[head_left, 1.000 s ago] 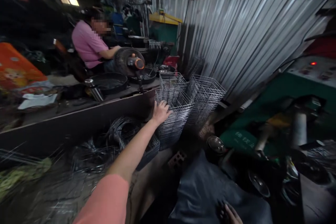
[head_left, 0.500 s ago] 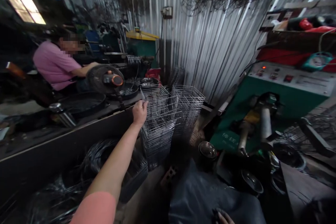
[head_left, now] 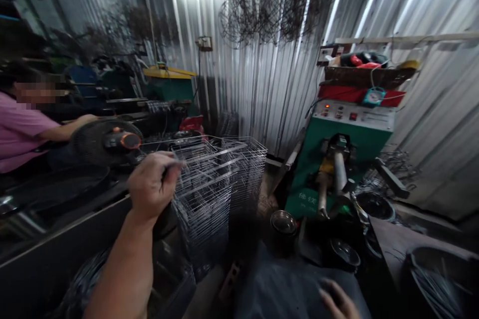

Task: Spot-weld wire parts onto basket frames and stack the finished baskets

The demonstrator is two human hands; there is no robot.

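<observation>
My left hand (head_left: 153, 182) is closed in a pinch on a wire rack (head_left: 219, 157), a rectangular frame of thin metal wire blurred by motion. The rack lies over a tall stack of like wire racks (head_left: 205, 219); whether it touches the stack I cannot tell. A second stack of wire racks (head_left: 249, 174) stands close behind on the right. Low in the view, my right hand (head_left: 339, 301) hovers over a dark apron (head_left: 292, 284) across my lap. Its visible fingers are slightly bent and apart, with nothing seen in them.
On the right stands a green machine (head_left: 299, 184) with a lit red lamp. Metal bowls (head_left: 283, 222) sit before it, and a tub of wire rods (head_left: 441, 279) is at lower right. At left are a fan (head_left: 107, 142) and a person in a pink shirt (head_left: 22, 124).
The view has swung to the right and up. My left hand has come nearer with a wire rack in its grip. More of my right hand now shows.
</observation>
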